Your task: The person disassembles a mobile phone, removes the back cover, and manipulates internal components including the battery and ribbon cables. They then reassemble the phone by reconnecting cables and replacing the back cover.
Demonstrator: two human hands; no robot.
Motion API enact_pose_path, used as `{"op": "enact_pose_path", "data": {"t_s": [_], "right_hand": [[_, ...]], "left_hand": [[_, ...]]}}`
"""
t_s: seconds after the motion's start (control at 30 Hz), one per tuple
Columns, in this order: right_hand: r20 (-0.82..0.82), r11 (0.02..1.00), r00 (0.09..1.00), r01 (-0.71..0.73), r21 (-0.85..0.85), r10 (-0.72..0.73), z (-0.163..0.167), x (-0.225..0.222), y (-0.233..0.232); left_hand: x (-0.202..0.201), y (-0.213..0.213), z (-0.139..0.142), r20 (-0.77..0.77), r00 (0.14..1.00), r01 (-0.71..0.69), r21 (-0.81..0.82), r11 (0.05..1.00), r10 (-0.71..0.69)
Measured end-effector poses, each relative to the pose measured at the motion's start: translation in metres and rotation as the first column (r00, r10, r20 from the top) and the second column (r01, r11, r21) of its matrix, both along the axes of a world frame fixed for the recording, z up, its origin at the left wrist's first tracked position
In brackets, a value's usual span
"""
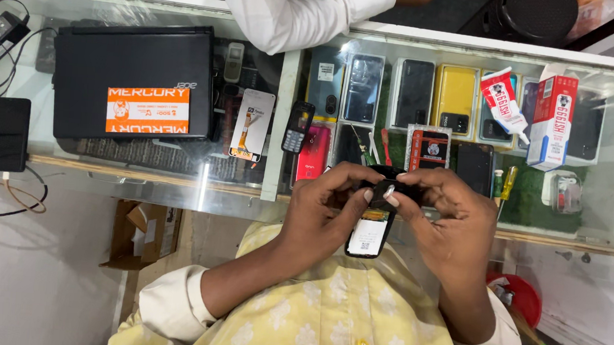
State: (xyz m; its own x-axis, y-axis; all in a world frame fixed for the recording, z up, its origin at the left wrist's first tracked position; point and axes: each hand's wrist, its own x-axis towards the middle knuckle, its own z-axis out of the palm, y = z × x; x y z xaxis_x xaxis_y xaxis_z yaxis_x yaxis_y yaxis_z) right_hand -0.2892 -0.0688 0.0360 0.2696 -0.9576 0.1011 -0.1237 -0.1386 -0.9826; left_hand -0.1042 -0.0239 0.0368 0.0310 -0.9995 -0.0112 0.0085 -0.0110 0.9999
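Note:
Both of my hands hold a black phone (369, 234) with its back open, showing a white battery label, just in front of the glass counter's near edge. My left hand (326, 206) grips its left side, with the thumb pressing on the top part. My right hand (445, 211) clasps the top right, fingers curled over the phone's upper end. My thumbs meet at the phone's top.
A glass counter (605, 236) shows several phones and cases inside. On it lie a closed black laptop (133, 81), a small keypad phone (298, 126), a glue tube (505, 100) and its red box (552, 121), a screwdriver (508, 185), and a charging phone (10, 134). Another person's white sleeve (289, 13) leans over.

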Motion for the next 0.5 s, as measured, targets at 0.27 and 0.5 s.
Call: {"op": "enact_pose_path", "data": {"t_s": [0.27, 0.5], "right_hand": [[0.050, 0.995, 0.999, -0.014, 0.096, 0.009, -0.010, 0.009, -0.014], [0.132, 0.997, 0.991, -0.031, 0.064, 0.023, -0.030, 0.022, -0.022]], "left_hand": [[0.004, -0.009, -0.005, 0.062, 0.997, -0.033, -0.019, 0.999, 0.034], [0.011, -0.015, -0.012, -0.175, 0.984, 0.001, -0.043, 0.999, -0.009]]}}
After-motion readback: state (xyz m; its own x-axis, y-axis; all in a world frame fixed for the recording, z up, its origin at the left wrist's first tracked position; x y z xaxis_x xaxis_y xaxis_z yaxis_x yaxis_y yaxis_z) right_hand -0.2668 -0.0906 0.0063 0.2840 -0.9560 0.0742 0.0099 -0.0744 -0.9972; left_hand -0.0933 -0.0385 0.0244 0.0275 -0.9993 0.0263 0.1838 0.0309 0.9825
